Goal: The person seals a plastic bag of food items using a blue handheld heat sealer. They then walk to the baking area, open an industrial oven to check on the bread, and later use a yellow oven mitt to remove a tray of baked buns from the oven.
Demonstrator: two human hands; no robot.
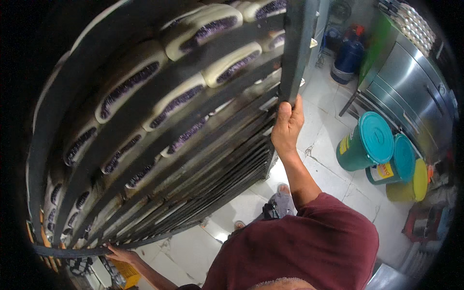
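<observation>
Before me stands a tall dark metal tray rack with many closely stacked levels. My right hand is wrapped around its right upright post, with the thumb on the near face. At the lower left, my left hand grips the rack's other upright post; its fingertips are partly hidden. On the upper trays lie rows of pale dough rolls with a dark purple filling showing along their sides. The lower levels are too dark to tell what they hold.
Lidded teal buckets and a yellow one stand right of me on white floor tiles. Behind them is a steel oven-like unit with egg trays on top. A blue gas cylinder stands farther back. A yellow crate sits lower left.
</observation>
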